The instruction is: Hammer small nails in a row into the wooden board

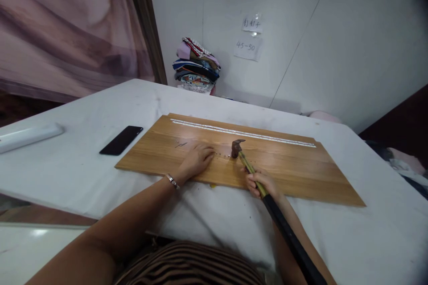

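Observation:
A wooden board lies on the white-covered table. My left hand rests on it, fingertips drawn together beside a short row of small nails; whatever the fingertips pinch is hidden. My right hand grips a claw hammer by its yellow shaft, whose black end runs back along my forearm. The rusty hammer head is just right of the nail row; I cannot tell whether it touches the board. Several loose nails lie on the board left of my left hand.
Two white measuring strips run along the board's far edge. A black phone lies left of the board, with a white rounded object farther left. Folded cloths are stacked by the wall behind the table.

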Motion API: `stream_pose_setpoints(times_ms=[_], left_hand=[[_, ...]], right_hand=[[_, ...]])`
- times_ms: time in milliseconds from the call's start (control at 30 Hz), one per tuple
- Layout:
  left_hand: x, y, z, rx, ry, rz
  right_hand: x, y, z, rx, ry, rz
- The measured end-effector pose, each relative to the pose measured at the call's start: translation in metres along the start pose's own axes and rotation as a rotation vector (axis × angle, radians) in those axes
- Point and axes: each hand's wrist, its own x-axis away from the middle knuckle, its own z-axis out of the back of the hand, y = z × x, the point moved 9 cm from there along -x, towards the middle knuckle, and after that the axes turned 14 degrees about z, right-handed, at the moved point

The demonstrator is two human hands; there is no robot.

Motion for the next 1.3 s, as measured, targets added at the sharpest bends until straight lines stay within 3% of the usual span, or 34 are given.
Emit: stream_pose_setpoints(times_ms=[1300], left_hand=[[-0.0007,-0.0015,0.0053,0.082,0.008,0.07]], right_hand=[[0.0004,0.0026,0.0035,0.012,0.009,0.032]])
